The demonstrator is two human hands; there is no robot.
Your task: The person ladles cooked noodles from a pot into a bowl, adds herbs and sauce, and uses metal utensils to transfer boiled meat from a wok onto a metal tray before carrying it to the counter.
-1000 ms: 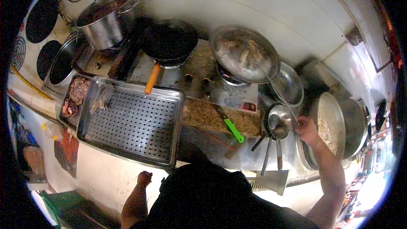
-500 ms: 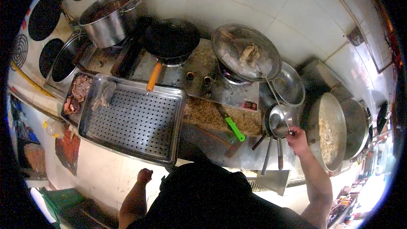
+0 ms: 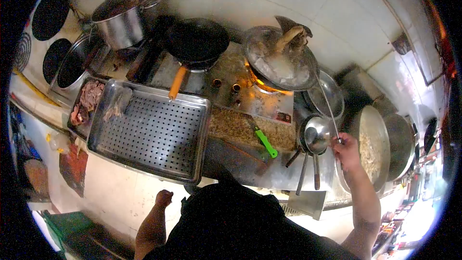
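Observation:
My right hand [image 3: 346, 151] is closed round the end of a long-handled utensil [image 3: 328, 103]. The handle runs up to a large wok [image 3: 257, 43] on a burner with orange flame showing beneath. Large pieces of meat or bone [image 3: 291, 38] stand up at the wok's far rim, above pale, steaming contents; the utensil's head cannot be made out clearly. Low in the view, left of my dark clothing, my left hand [image 3: 164, 198] is curled into a fist, below the perforated metal tray [image 3: 154, 130], with nothing visible in it.
A black wok [image 3: 197, 43] with a wooden handle and a tall steel pot [image 3: 120, 29] stand at the back left. The green-handled tool [image 3: 265, 143] lies on the counter. Ladles [image 3: 316, 137] and a wide pan of pale food [image 3: 368, 154] are at right. Meat [image 3: 90, 95] sits far left.
My right hand has moved slightly right and up with the utensil. The meat pieces have risen to the wok's far rim, and orange flame now shows under it. My left hand has hardly moved.

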